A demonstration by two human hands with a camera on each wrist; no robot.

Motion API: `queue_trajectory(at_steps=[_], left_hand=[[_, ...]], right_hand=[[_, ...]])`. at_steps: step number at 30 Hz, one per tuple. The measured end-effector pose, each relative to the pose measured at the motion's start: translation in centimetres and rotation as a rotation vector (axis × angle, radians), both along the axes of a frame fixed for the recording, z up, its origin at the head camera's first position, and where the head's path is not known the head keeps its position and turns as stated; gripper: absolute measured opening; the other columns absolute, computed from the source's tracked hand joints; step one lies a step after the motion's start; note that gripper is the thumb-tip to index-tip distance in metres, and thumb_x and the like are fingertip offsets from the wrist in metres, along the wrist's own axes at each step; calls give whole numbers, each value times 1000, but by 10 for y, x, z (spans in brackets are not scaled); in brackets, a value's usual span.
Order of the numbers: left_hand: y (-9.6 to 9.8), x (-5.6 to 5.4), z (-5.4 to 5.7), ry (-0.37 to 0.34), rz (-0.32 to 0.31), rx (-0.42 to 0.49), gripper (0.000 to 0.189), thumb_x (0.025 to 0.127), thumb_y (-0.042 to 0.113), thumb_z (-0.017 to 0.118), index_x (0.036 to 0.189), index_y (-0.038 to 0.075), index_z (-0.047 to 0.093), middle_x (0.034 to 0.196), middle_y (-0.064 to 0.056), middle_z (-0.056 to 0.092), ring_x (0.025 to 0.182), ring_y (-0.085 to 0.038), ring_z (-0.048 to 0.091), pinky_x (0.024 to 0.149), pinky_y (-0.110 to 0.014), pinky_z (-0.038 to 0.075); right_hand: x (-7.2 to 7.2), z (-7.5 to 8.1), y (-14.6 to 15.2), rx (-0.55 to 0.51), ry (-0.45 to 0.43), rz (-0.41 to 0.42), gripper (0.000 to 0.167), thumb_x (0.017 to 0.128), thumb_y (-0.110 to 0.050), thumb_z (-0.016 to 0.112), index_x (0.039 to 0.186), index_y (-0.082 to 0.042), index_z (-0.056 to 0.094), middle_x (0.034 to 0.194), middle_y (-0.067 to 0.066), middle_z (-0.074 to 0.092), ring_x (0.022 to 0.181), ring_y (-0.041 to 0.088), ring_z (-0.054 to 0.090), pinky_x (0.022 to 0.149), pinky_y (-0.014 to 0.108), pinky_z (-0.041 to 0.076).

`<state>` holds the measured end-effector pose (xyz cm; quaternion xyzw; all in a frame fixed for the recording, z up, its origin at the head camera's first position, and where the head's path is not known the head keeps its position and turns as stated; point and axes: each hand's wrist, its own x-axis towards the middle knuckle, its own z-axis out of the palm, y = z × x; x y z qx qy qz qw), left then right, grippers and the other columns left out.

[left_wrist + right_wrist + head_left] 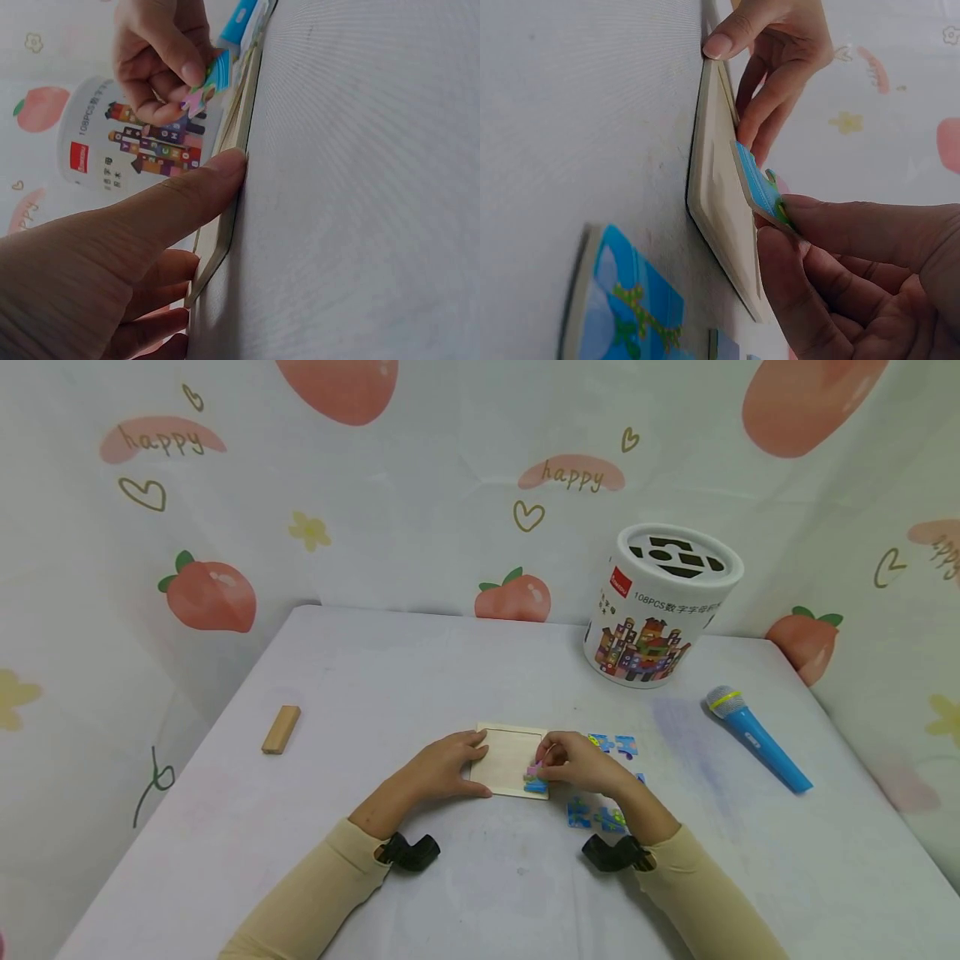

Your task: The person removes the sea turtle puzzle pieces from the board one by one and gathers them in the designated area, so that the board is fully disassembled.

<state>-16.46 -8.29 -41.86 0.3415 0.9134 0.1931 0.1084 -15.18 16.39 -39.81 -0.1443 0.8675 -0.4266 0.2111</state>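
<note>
A shallow wooden puzzle tray [504,760] with a raised rim lies flat on the table. My left hand [448,766] holds its left side, thumb on the near edge and fingers along the far side. Between thumb and fingers, my right hand [581,762] pinches a blue, green and pink puzzle piece [759,184], tilted over the tray's right part. Several loose puzzle pieces [612,820] lie to the right of the tray, some partly hidden by the right hand and forearm. One blue piece [634,296] shows large in the right wrist view.
A white lidded bucket [660,610] of blocks stands at the back right. Right of the pieces lies a blue toy microphone [759,739]. A small wooden block [281,730] rests at the left. Printed cloth [420,527] hangs behind the table.
</note>
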Motion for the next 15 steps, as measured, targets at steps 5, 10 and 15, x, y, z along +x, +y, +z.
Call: queue_trajectory(at_steps=[5,10,15], left_hand=[[1,0,1,-1,2,2,75,75,43,75,131,0,51,146,-15,39,136,-29,36,110,-41,33],[1,1,1,1,5,-6,75,75,43,74,131,0,51,146,-15,38,136,-29,36,110,-40,33],[0,1,2,-9,8,-2,75,75,42,75,132,0,50,147,-15,38,136,-29,36,110,-41,33]], right_hand=[[6,4,6,3,41,18,12,85,-8,66,91,-2,59,75,3,59,68,12,52,62,24,45],[13,8,10,5,61,45,11,85,-8,66,91,-3,58,75,3,60,69,13,54,64,25,47],[20,11,16,-7,96,68,12,86,-9,65,92,-2,58,76,5,61,68,12,55,61,24,47]])
